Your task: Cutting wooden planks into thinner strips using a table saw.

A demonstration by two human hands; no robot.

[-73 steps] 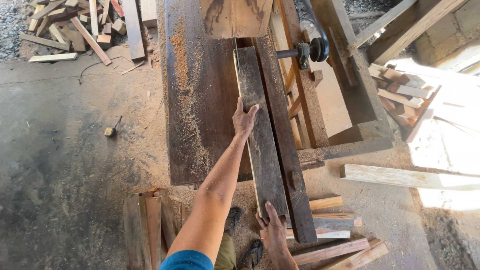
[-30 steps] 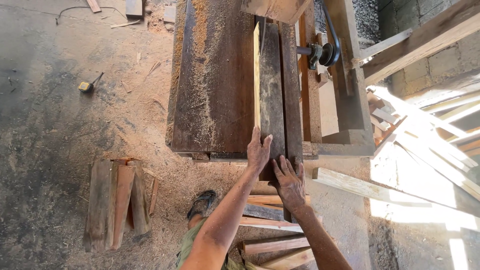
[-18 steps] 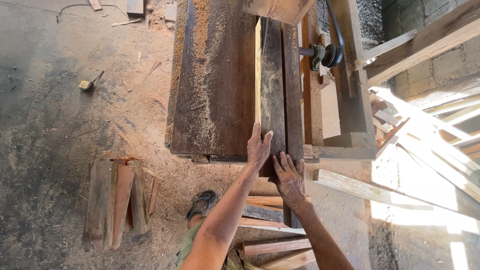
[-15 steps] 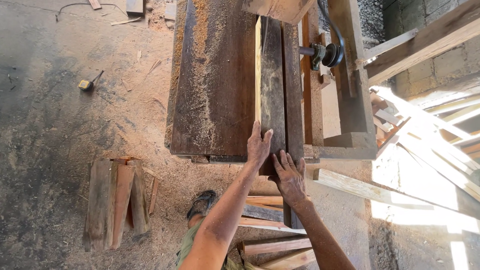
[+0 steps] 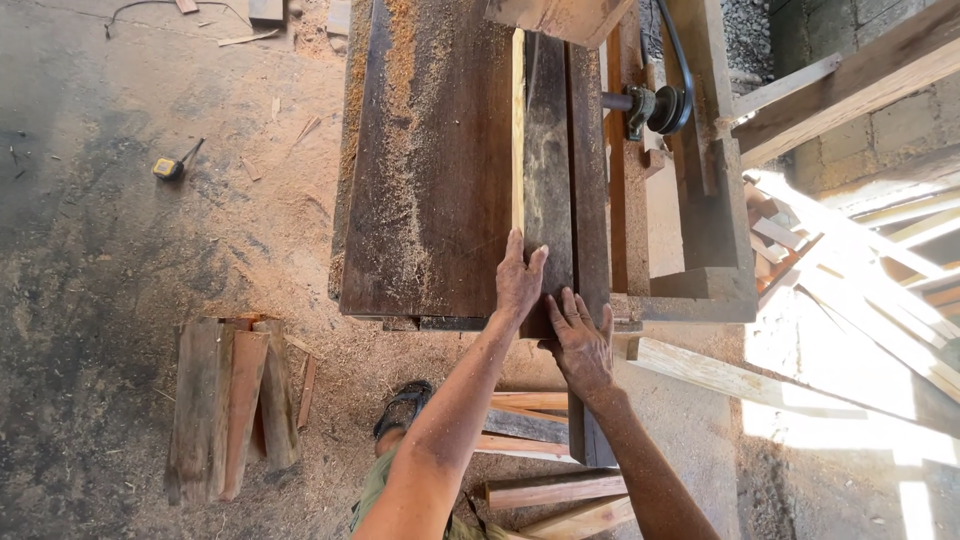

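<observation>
Both hands press flat on the near end of a dark plank point(image 5: 548, 190) that lies lengthwise on the tabletop point(image 5: 430, 180) of a rough wooden saw bench. The left hand point(image 5: 520, 282) lies on the plank's left edge, its fingers point(image 5: 516, 258) stretched out and released, clenching nothing. The right hand point(image 5: 580, 342) sits just nearer and to the right, fingers point(image 5: 580, 310) spread open on the plank's end, pushing rather than grasping.

By the look of it, the step in hand is feeding the plank forward along the bench. A thin pale strip point(image 5: 518, 130) runs along the plank's left edge just beyond the left fingers. The next move seems to call for steady, even pressure from both palms, keeping the plank straight and the fingers away from that line.

Below the fingers, offcuts point(image 5: 530, 430) lie around a sandalled foot point(image 5: 402, 408). Well to their left a bundle of short boards point(image 5: 230, 400) rests on the sawdusty floor point(image 5: 120, 260). To the right, pale planks point(image 5: 850, 300) lean in sunlight. Beyond, a shaft and pulley point(image 5: 655, 105) sit right of the plank, a block of wood point(image 5: 565, 18) overhangs its far end and could stand in the way, and a yellow tape measure point(image 5: 167, 167) lies far left.
</observation>
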